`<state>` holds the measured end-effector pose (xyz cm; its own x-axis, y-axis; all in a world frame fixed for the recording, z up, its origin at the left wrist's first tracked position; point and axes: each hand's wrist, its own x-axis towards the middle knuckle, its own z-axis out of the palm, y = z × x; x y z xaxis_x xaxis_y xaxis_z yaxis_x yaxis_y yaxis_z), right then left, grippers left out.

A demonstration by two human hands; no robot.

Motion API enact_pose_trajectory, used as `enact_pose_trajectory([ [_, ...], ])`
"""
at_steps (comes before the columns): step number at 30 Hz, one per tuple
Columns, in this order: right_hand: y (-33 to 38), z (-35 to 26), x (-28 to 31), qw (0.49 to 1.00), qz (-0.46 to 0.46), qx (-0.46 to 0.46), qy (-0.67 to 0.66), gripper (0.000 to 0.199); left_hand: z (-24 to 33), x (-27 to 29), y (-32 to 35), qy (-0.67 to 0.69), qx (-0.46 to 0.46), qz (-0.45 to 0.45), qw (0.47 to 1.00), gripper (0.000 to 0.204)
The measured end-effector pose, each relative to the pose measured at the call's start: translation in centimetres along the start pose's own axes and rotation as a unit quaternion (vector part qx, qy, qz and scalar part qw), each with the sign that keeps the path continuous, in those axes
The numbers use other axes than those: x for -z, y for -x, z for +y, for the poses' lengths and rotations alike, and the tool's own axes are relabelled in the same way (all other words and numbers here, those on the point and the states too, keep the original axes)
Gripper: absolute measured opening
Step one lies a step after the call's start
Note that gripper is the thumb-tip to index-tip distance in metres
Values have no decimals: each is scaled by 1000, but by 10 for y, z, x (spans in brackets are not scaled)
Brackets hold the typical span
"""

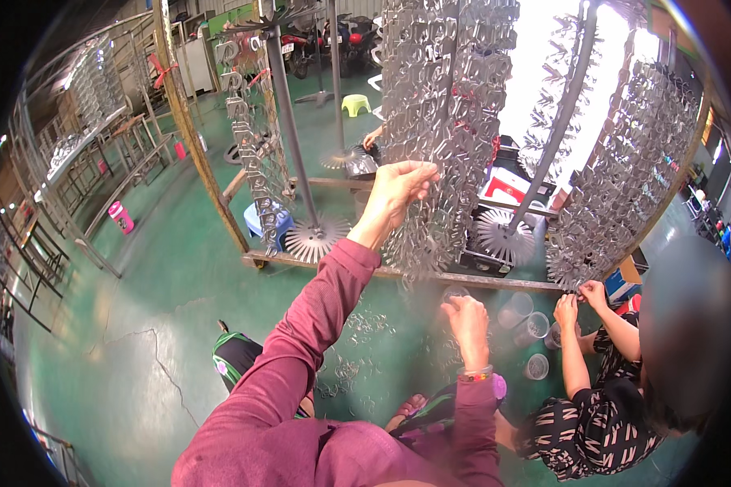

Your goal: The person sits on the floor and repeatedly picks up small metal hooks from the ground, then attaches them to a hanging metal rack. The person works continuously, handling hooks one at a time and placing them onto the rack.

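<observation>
Tall strings of small shiny metal pieces (447, 89) hang from a rack in front of me. My left hand (400, 191) is raised at their left edge, thumb and fingers pinched together; what they hold, if anything, is too small to make out. Lower down, my right hand (468, 325) is closed too, its fingertips beside a clear plastic cup (456, 293); I cannot tell what is in them. Loose bits of metal (351, 357) lie scattered on the green floor below my hands.
A wooden beam (495, 282) runs along the rack's base. More clear cups (531, 328) stand on the floor at right. Beside them a co-worker's hands (577, 302) work at another hanging cluster (601, 203). Left stands a blue stool (269, 225) behind a yellowish post (195, 122).
</observation>
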<state>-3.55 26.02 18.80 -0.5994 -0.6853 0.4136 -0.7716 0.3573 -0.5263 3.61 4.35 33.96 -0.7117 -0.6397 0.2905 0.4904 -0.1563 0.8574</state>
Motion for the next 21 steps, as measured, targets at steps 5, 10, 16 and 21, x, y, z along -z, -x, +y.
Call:
enact_pose_trajectory([
  [5, -54, -44, 44, 964, 144, 32, -220, 29, -4, 4, -3, -15, 10, -10, 1000, 14],
  [10, -161, -109, 99, 974, 156, 73, -149, 43, -4, 0, 0, -79, -12, -34, 996, 16],
  [16, -198, -106, 103, 981, 53, 100, -159, 49, -2, -9, 5, -118, -22, -50, 991, 17],
  [21, -197, -103, 108, 961, -41, 93, -258, 35, -1, -13, 8, -92, -20, -59, 994, 17],
])
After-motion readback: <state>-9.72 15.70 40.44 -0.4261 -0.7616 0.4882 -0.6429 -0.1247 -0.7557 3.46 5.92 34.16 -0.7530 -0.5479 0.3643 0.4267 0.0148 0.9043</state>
